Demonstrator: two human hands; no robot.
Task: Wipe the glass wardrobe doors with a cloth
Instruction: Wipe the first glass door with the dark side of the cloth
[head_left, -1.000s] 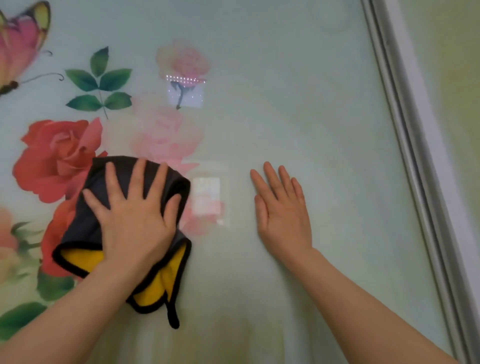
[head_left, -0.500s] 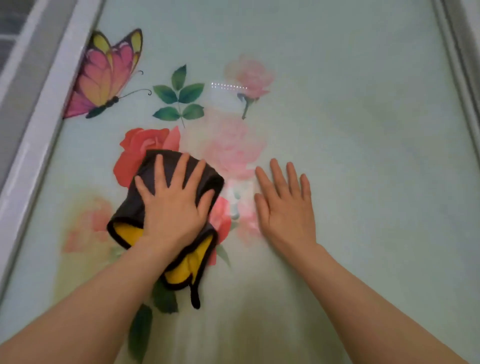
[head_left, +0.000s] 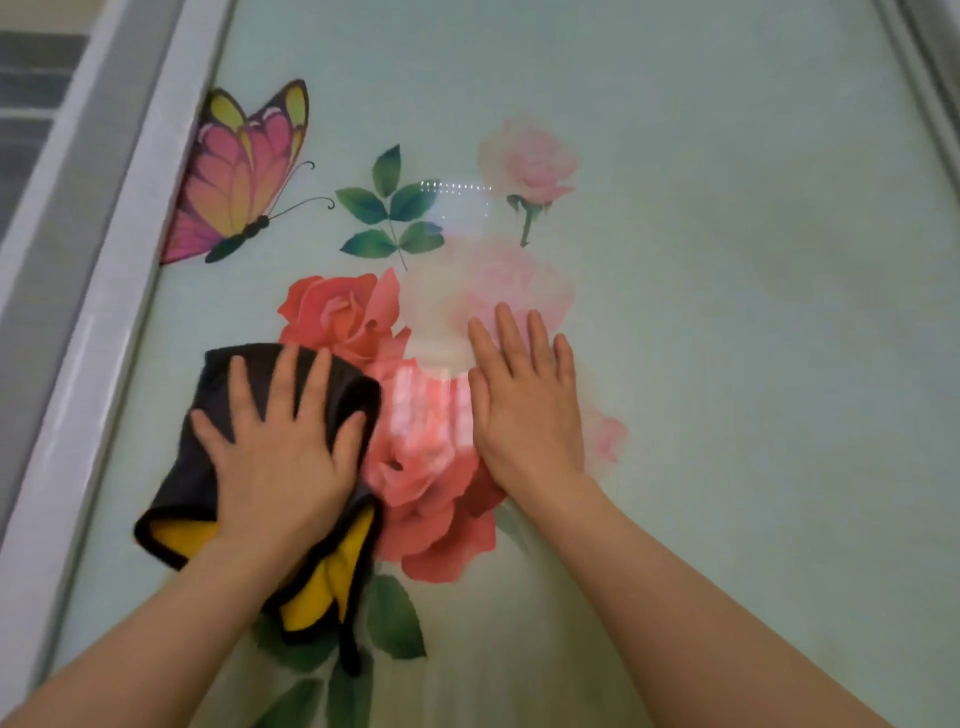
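1. Currently, the left hand lay flat with its fingers spread and straight, pressing the cloth against the glass door; nothing was curled round the fabric.
2. The cloth, dark grey with a yellow underside showing at its lower folds, sat toward the door's left edge, just below the red rose and near the left frame.
3. The right hand rested flat on the glass beside it, fingers straight and close together, grasping nothing; its fingertips overlapped the pale pink rose.
4. Change: compared with one second earlier, the view had swung leftward. The right frame, prominent then, had slipped to the upper right corner, while the left frame and the whole butterfly had come into sight.
5. Change: the cloth and left hand had travelled with that shift, from the middle of the panel toward its left edge, with the right hand following alongside. The cloth looked slightly blurred, which suggested a stroke in progress.
6. Meaning for the task: the wiping seemed to be working across the panel toward its left edge. The glass above the roses and the wide plain stretch to the right could not be judged wiped or unwiped.
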